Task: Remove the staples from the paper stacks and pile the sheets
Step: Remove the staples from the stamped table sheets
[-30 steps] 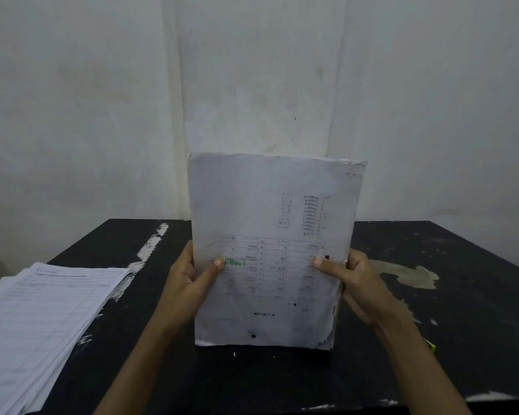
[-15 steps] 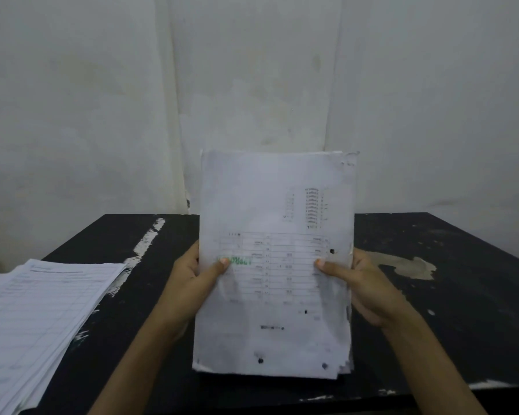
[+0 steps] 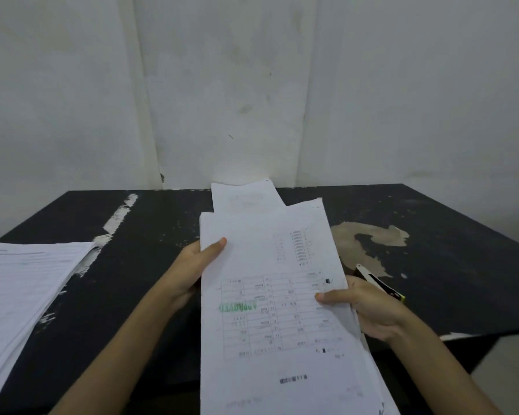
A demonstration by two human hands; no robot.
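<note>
I hold a thick stack of white sheets (image 3: 276,295) over the middle of the black table (image 3: 150,235), tilted back toward me. Print and a green stamp show through its top sheet in reverse. My left hand (image 3: 192,271) grips the stack's left edge, thumb on top. My right hand (image 3: 363,307) grips the right edge, thumb on the top sheet. A dark staple remover (image 3: 378,283) with a yellow-green end lies just beyond my right hand; whether the hand touches it I cannot tell. One sheet sticks out at the stack's far end.
A second pile of printed sheets (image 3: 21,295) lies flat on the table's left side, over its front left edge. White and tan patches of worn paint mark the tabletop. A pale wall stands right behind the table.
The stack has gone from upright on the table to tilted back and low toward me. My left hand slid up its left edge. The staple remover has come into view.
</note>
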